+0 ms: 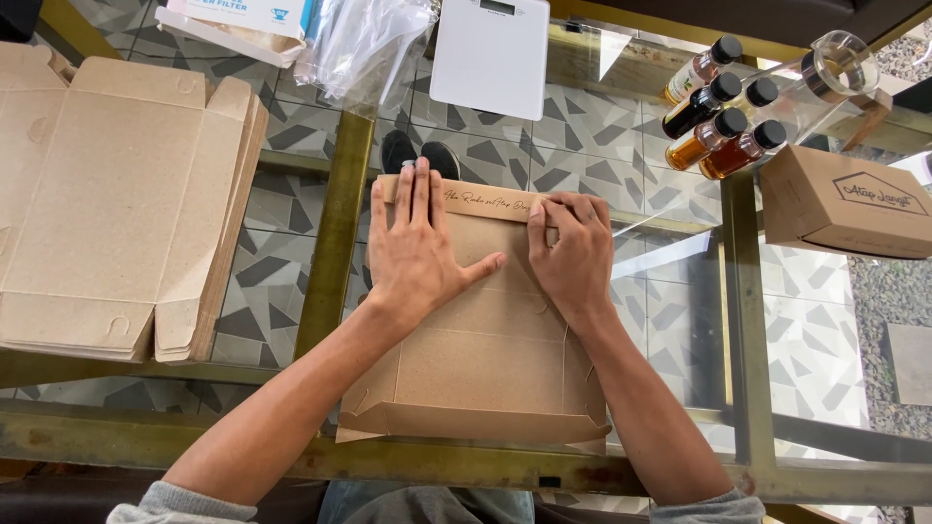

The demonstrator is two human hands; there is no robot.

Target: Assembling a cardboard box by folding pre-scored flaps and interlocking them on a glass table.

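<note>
Glass-topped counter on a worn metal frame, patterned grey floor tiles showing through. Far left: stack of flat, unfolded brown cardboard blanks. Top centre-left: crumpled clear plastic bags, then a white scale. Centre, at the near edge: a partly folded brown cardboard box, side flaps raised, a line of script along its far fold. Left hand flat on the box's far part, fingers straight and pressed together, thumb spread toward the right. Right hand just beside it, fingers curled down and pressing on the far fold, pinching nothing. Farther right: five small dark-capped bottles of amber liquid, a clear glass vessel, a closed brown box.
</note>
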